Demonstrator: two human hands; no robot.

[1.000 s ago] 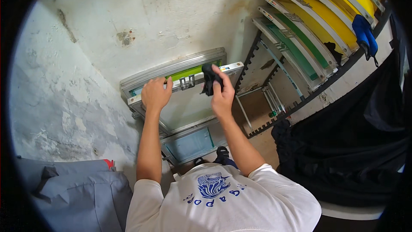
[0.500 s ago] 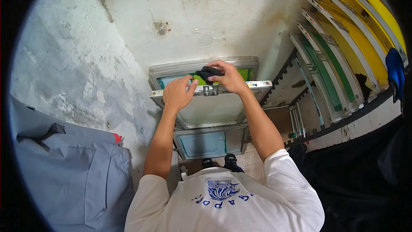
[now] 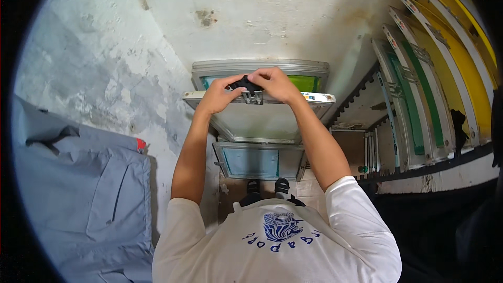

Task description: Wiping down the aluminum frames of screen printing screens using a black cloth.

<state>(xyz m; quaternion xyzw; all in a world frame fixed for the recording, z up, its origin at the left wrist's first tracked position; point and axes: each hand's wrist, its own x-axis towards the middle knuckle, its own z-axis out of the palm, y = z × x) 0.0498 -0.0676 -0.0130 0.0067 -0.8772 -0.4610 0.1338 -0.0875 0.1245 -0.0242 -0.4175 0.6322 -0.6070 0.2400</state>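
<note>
A small crumpled black piece, which looks like cloth (image 3: 244, 82), sits at the middle of the top rail of a metal-edged screen frame (image 3: 320, 98). My left hand (image 3: 216, 97) has its fingers closed on the left side of the black cloth, thumb near the rail. From the right, my right hand (image 3: 276, 84) pinches the same cloth between bent fingers. Just below it, a metal clip (image 3: 253, 98) is fixed to the rail. Fingers hide part of the cloth. The frame stands upright in front of me, its pale panel facing me.
Behind stands another frame (image 3: 209, 67) with blue and green parts, against the stained wall (image 3: 241, 31). Lower down, a frame with a light-blue panel (image 3: 251, 162) stands near my feet. At right, a rack holds several yellow and green screens (image 3: 435, 78). A grey garment (image 3: 68, 178) hangs at left.
The black cloth has come down from above the rail to the clip. My left hand has closed onto it too, and my right hand has shifted slightly. The view has moved a little.
</note>
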